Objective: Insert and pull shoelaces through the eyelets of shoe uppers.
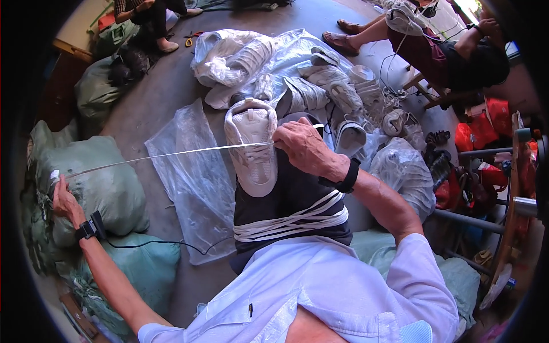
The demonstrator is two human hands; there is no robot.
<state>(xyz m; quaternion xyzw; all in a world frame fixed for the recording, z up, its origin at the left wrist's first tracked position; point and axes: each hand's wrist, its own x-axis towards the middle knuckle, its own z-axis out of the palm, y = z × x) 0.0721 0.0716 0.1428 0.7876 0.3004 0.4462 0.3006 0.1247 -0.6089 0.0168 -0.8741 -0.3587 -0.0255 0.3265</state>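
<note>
A white sneaker (255, 177) rests on my dark-clothed lap, its toe toward me. A flat white shoelace (171, 153) runs taut from its eyelet rows out to the far left. My left hand (67, 201), arm stretched out, pinches the lace near its end, where something small and white shows at the fingertips. At the sneaker's right side my right hand (309, 147) is closed on the lace, and a short bit of white lace sticks out beyond the knuckles. Several loose white shoelaces (290, 224) lie across my thighs below the toe.
Beyond my knees, many sneakers (337, 86) are heaped on clear plastic sheeting (191, 171). Green sacks (97, 183) stand at the left. A rack with red items (486, 128) is at the right. Two other people sit at the far side, one with a shoe (405, 20).
</note>
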